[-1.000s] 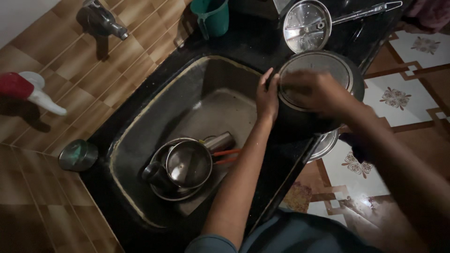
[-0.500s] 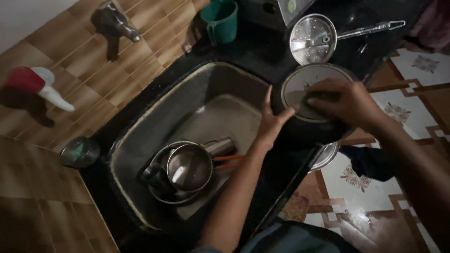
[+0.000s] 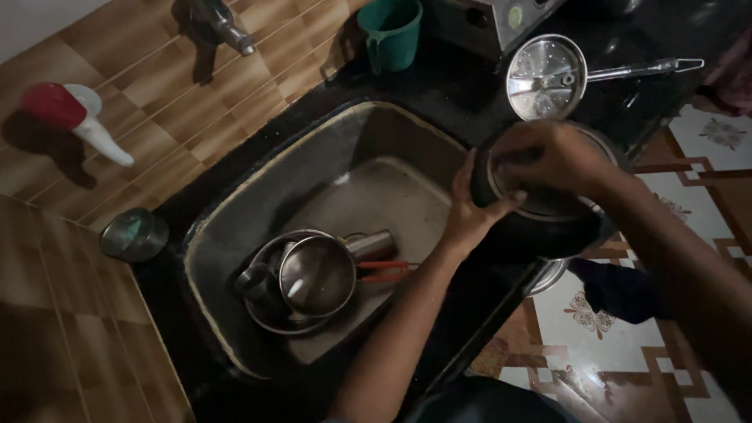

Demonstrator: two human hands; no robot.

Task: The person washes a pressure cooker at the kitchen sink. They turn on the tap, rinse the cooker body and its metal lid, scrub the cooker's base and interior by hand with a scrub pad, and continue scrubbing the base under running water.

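A black round pan [image 3: 548,227] sits upside down on the sink's right rim, its pale metal base facing up. My left hand [image 3: 470,211] grips the pan's left edge and steadies it. My right hand [image 3: 548,160] presses down on the pan's base, fingers curled over something I cannot make out. Inside the dark sink [image 3: 258,204] lies a pile of steel bowls [image 3: 313,278], a cup and a utensil with orange handles [image 3: 384,270].
A steel strainer lid with a long handle [image 3: 548,74] lies on the black counter behind the pan. A green mug [image 3: 389,31] stands at the back, a wall tap [image 3: 215,23] above the sink, a small steel tin [image 3: 133,235] at left. A red-and-white object [image 3: 70,117] lies on the tiles.
My right hand has slid from the middle of the pan's base toward its far left part. My left hand stays on the pan's edge. The view has shifted slightly.
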